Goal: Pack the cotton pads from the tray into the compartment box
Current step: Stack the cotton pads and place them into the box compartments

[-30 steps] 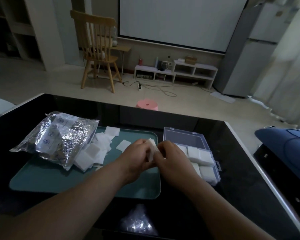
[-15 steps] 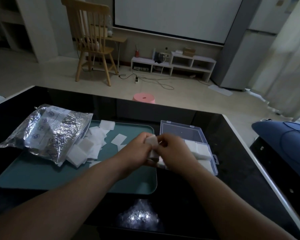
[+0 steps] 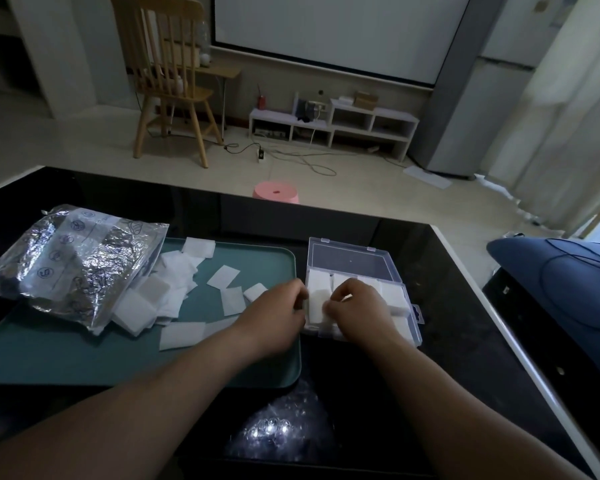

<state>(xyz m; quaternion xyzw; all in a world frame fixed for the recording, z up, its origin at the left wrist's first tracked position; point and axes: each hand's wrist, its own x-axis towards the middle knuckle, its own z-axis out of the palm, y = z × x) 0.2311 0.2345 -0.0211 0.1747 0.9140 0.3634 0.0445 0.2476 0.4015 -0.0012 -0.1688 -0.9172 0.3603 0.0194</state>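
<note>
Holds cotton pads point(image 3: 316, 303) pinched between left hand point(image 3: 274, 318) and right hand point(image 3: 359, 308), over compartment box point(image 3: 350, 263) at 3 o'clock of tray point(image 3: 84, 358).

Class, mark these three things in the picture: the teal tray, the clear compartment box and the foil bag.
teal tray point(image 3: 66, 358): head view, bare floor near its front left.
compartment box point(image 3: 350, 263): head view, its open lid.
foil bag point(image 3: 73, 258): head view, middle of its crinkled face.

White cotton pads point(image 3: 223, 277) litter teal tray point(image 3: 66, 358) beside clear compartment box point(image 3: 350, 263).
</note>
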